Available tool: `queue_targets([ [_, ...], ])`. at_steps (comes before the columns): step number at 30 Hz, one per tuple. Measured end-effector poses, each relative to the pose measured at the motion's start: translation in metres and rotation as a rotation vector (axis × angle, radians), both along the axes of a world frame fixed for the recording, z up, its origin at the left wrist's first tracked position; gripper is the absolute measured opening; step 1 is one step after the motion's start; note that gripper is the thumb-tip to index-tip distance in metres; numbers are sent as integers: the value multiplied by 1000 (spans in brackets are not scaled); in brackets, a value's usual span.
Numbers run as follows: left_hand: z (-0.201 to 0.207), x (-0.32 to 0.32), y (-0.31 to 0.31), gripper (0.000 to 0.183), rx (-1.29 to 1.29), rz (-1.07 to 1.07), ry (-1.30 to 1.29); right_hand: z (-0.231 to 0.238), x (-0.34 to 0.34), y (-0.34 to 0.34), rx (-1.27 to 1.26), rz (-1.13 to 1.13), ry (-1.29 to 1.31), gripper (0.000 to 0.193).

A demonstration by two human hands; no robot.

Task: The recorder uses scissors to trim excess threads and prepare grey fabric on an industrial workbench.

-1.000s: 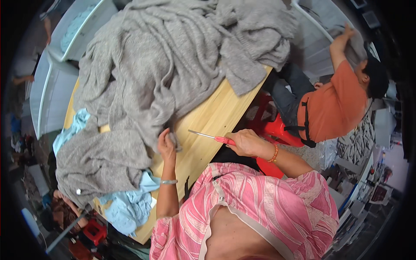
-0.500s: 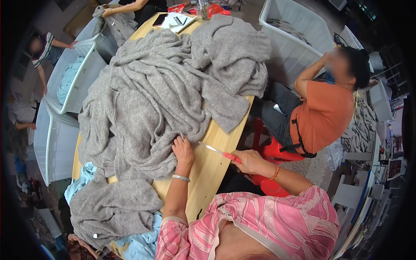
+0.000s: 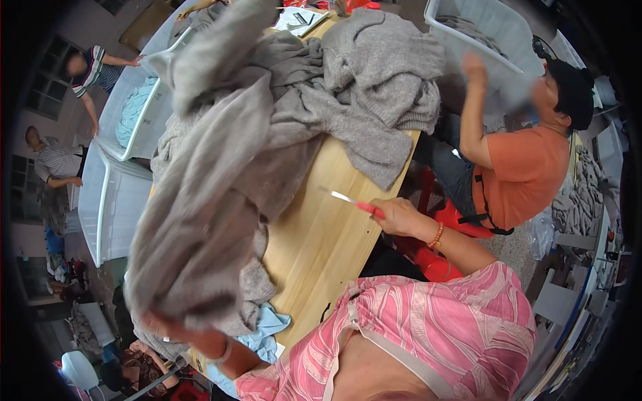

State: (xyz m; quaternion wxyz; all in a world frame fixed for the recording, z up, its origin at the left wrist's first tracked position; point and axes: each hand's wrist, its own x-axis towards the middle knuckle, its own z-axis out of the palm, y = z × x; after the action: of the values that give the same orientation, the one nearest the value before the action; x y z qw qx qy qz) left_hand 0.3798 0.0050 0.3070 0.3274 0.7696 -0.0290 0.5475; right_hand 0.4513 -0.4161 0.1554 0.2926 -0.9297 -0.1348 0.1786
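My left hand [image 3: 167, 326], smeared by motion, is at the lower left and grips the lower end of a grey knit garment [image 3: 207, 194]. The garment is stretched out and partly lifted, its upper part blurred in the air. My right hand [image 3: 401, 218] is closed around a slim tool with a red handle [image 3: 369, 209] and a narrow metal blade. The blade points left, over the bare wooden table [image 3: 328, 234], apart from the cloth. Whether it is scissors or a knife, I cannot tell. Beyond lies a heap of grey knitwear [image 3: 381, 73].
Light blue cloth [image 3: 264, 331] lies by my left forearm. White plastic bins [image 3: 117, 200] line the left side, and another bin [image 3: 495, 33] stands at the far right. A person in an orange shirt [image 3: 525, 167] sits close on the right. Other people stand at the left.
My left hand has swept from the middle of the table to the lower left, dragging and lifting a grey garment. More bare tabletop shows. The right hand keeps its hold on the red-handled tool.
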Motion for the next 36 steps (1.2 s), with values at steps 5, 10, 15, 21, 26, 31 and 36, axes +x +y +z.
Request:
queue_targets([
  [5, 37, -28, -2, 43, 422, -5, -163, 21, -13, 56, 89, 542, 219, 17],
  [10, 58, -4, -16, 43, 426, -81, -175, 24, -43, 121, 455, 865, -23, 29],
  [15, 63, 49, -35, 43, 422, -187, -192, 34, -28, 135, 701, 746, -204, 40],
  [21, 73, 149, -89, 44, 396, -378, -214, 56, 62, 57, 452, 487, -65, 46],
  [26, 89, 237, -140, 45, 397, -464, -217, 130, 203, -8, 407, 288, -575, 37],
  [31, 91, 333, -201, 45, 319, -536, -186, 239, 397, -216, -336, -2, -1128, 28],
  [36, 68, 407, -260, 30, -803, -1316, 57, 236, 446, -163, -699, 56, -938, 49],
])
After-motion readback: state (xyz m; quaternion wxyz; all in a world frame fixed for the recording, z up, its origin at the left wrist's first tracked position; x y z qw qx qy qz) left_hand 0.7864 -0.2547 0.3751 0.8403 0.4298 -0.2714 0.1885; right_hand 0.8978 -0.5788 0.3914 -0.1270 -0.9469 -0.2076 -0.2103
